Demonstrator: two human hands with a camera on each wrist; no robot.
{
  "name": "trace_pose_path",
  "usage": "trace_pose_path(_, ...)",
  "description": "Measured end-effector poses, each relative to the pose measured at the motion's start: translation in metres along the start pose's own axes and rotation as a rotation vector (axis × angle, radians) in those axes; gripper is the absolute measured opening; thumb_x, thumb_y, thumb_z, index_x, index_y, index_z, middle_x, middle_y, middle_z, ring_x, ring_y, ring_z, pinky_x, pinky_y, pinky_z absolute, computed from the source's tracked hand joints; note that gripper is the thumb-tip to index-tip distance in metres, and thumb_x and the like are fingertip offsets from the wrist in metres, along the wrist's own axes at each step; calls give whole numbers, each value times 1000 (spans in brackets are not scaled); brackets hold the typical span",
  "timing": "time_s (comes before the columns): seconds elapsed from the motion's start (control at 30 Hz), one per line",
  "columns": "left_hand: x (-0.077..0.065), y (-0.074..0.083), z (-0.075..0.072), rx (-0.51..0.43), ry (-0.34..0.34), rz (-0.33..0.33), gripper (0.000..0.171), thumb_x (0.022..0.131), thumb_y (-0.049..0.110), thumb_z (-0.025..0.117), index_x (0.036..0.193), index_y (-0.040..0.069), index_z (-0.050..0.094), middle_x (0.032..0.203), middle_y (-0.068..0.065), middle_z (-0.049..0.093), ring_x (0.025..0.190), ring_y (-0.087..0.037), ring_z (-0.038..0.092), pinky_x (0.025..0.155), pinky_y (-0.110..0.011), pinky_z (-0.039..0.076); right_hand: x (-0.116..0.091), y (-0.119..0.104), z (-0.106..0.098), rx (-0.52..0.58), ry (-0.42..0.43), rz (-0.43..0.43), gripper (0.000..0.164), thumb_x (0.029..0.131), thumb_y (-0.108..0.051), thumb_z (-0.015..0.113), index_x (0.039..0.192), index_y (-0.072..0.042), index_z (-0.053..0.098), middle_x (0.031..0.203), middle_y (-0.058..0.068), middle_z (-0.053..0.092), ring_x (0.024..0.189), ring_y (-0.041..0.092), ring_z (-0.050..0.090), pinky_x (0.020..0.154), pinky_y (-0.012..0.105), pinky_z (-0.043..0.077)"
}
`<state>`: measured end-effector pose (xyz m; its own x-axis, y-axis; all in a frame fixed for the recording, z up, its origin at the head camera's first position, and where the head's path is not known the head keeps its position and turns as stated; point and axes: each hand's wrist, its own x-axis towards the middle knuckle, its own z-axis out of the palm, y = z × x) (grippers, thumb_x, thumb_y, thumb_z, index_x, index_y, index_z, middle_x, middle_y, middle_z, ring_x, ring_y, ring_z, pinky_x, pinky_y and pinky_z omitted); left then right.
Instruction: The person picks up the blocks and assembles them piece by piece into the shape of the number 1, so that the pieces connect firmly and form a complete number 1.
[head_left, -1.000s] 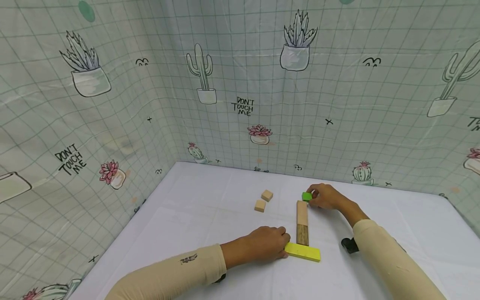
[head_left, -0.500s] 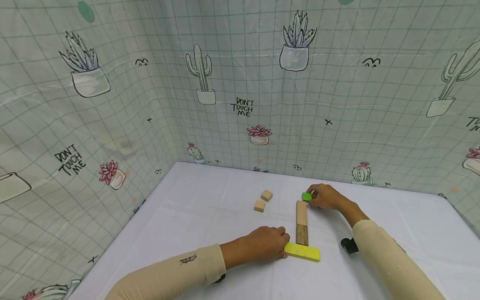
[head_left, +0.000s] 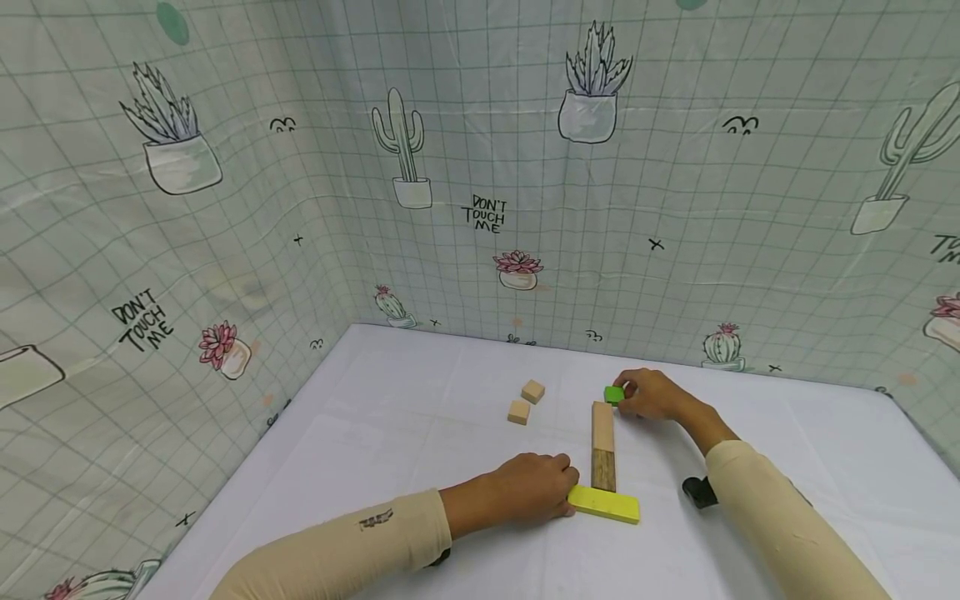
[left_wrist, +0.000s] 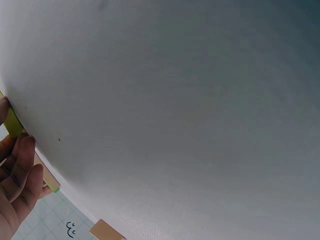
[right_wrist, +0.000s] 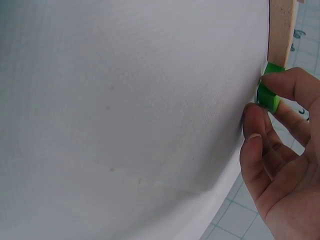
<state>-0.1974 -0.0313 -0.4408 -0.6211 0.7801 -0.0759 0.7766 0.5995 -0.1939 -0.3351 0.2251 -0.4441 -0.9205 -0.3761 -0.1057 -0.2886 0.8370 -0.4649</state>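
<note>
In the head view my left hand (head_left: 531,486) pinches the left end of a flat yellow block (head_left: 604,505), which lies crosswise on the table. Behind it a plain tan wooden block (head_left: 602,427) and a darker, grained wooden block (head_left: 603,472) lie end to end in a line running away from me. At the far end of that line my right hand (head_left: 649,394) pinches a small green block (head_left: 612,395) between thumb and fingers. The right wrist view puts the green block (right_wrist: 269,94) against the tan block's end (right_wrist: 281,32). Fingers partly hide the yellow block (left_wrist: 13,123) in the left wrist view.
Two small tan wooden blocks, a rear one (head_left: 533,391) and a nearer one (head_left: 518,412), lie left of the line on the white tabletop (head_left: 420,417). A cloth backdrop (head_left: 465,150) with cactus drawings rises behind and to the left.
</note>
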Motion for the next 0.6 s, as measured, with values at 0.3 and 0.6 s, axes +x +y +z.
trace_pose_path(0.3, 0, 0, -1, -14, -5, -3, 33, 97, 48, 63, 114, 19, 67, 96, 9, 62, 74, 1, 49, 66, -16, 46, 0, 2, 2, 10, 7, -4, 31, 86, -11, 70, 115, 0, 66, 99, 17, 66, 80, 21, 60, 70, 35, 52)
trace_pose_path(0.6, 0, 0, 0, -7, -6, -1, 34, 97, 48, 63, 114, 19, 66, 97, 9, 62, 74, 1, 49, 67, -15, 46, 1, 4, 3, 4, 7, 4, 31, 86, -12, 71, 115, -1, 66, 99, 15, 65, 82, 21, 59, 72, 36, 52)
